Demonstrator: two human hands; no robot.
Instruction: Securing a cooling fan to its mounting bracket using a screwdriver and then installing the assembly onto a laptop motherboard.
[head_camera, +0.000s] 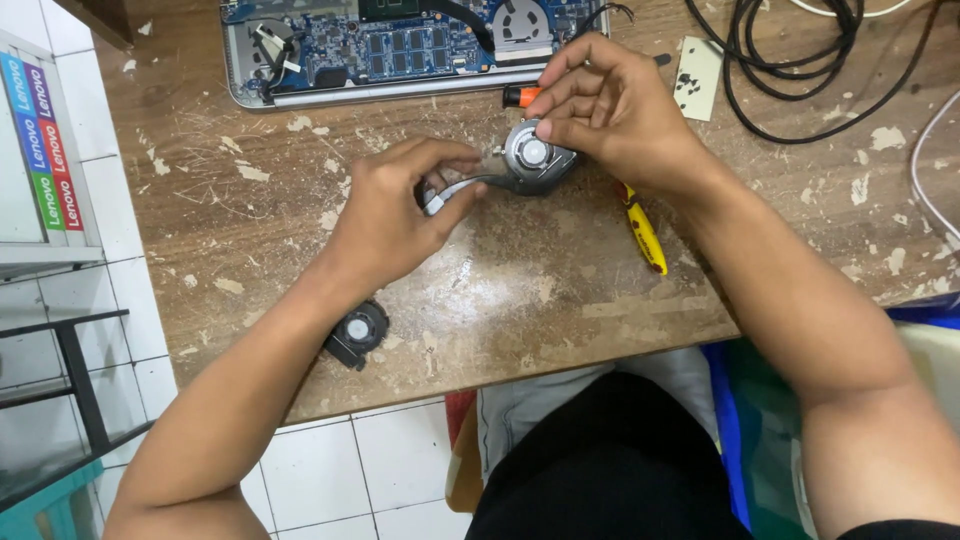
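Note:
A round grey cooling fan (537, 160) with a flat metal heat pipe (470, 186) lies on the worn wooden table (560, 290). My right hand (610, 110) rests over the fan, fingertips pressing on its hub. My left hand (395, 215) pinches the free end of the heat pipe between thumb and fingers. An opened laptop (400, 45) with its blue circuit board exposed lies just beyond both hands.
A second small black fan (357, 333) sits near the table's front edge by my left forearm. A yellow-handled tool (643, 232) lies under my right wrist, an orange-handled tool (520, 95) behind the fan. Black cables (800, 60) and a white strip with screws (697, 78) lie at the back right.

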